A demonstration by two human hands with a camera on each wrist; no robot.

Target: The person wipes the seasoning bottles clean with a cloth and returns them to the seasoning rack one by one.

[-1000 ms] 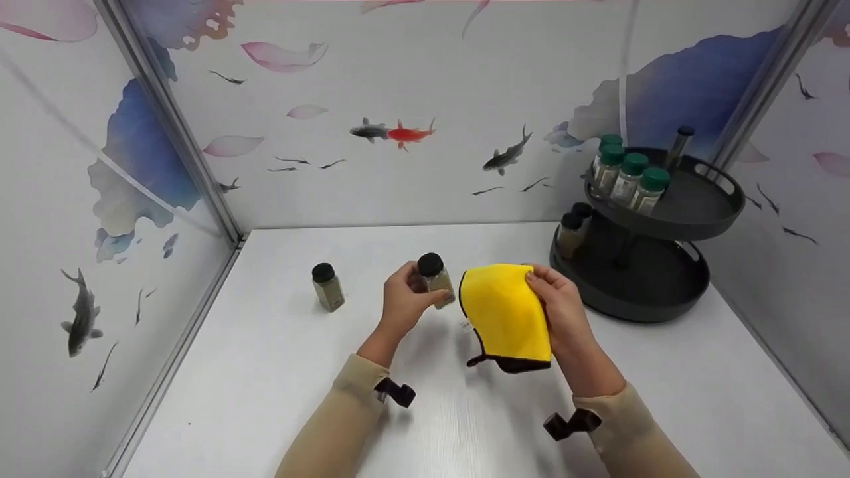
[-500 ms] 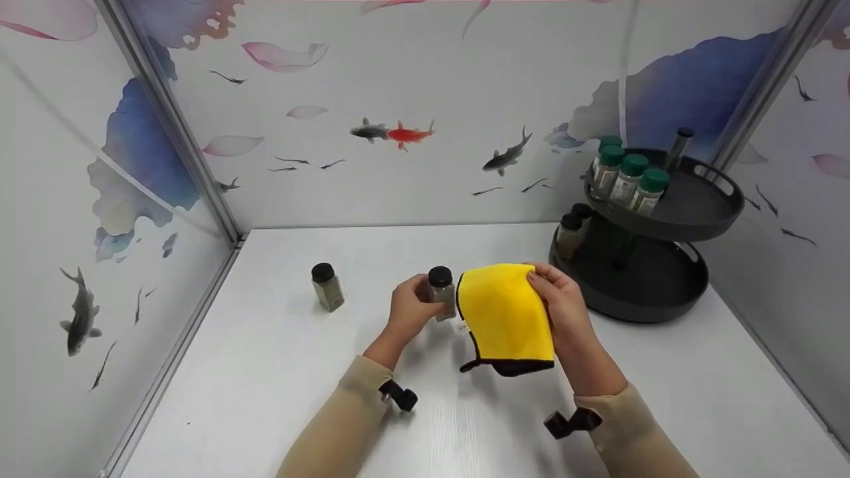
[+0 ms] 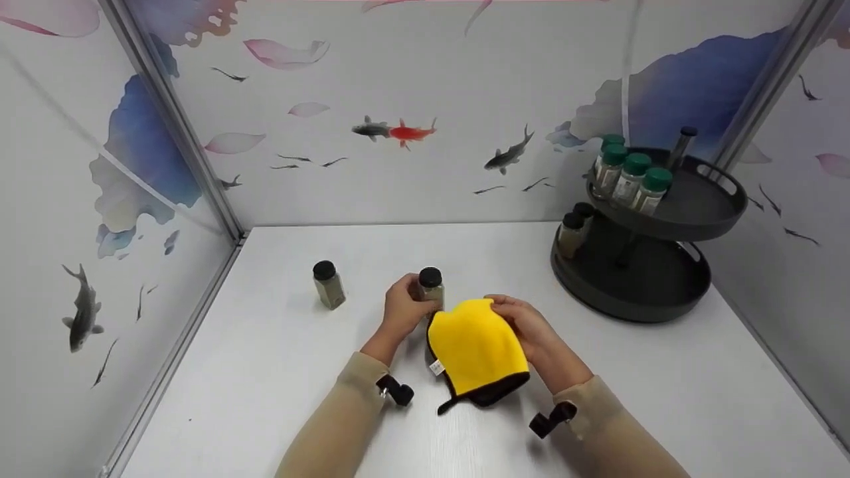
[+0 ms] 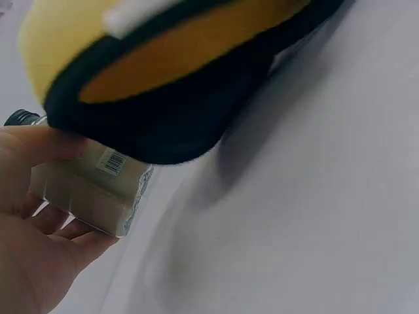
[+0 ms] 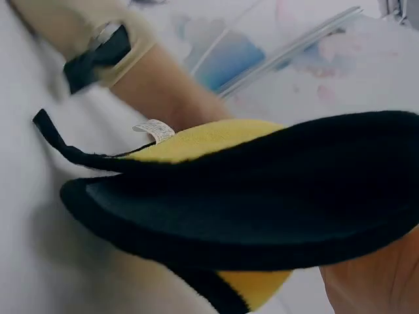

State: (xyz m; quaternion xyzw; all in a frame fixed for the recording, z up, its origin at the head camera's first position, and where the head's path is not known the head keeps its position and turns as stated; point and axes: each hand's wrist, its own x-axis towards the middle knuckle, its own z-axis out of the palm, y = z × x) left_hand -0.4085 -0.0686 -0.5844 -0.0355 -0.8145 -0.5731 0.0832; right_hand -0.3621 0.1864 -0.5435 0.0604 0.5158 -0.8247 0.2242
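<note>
My left hand grips a spice jar with a black lid, thumb on one side and fingers on the other. A barcode label shows on this jar in the left wrist view. The right hand pinches a folded yellow cleaning cloth by its upper edge. Black trim, a white tag and a small loop mark the cloth, whose inner side is dark. In the head view it overlaps the lower part of the jar, hiding the jar's base.
Left of the hands, a second black-lidded jar stands on the white table. A dark two-tier round rack stands at the back right. Green-lidded jars occupy its upper tier, and black-lidded jars its lower one.
The right hand has brought the cloth left and down, close against the held jar. The left hand and jar dipped, then shifted slightly left.
</note>
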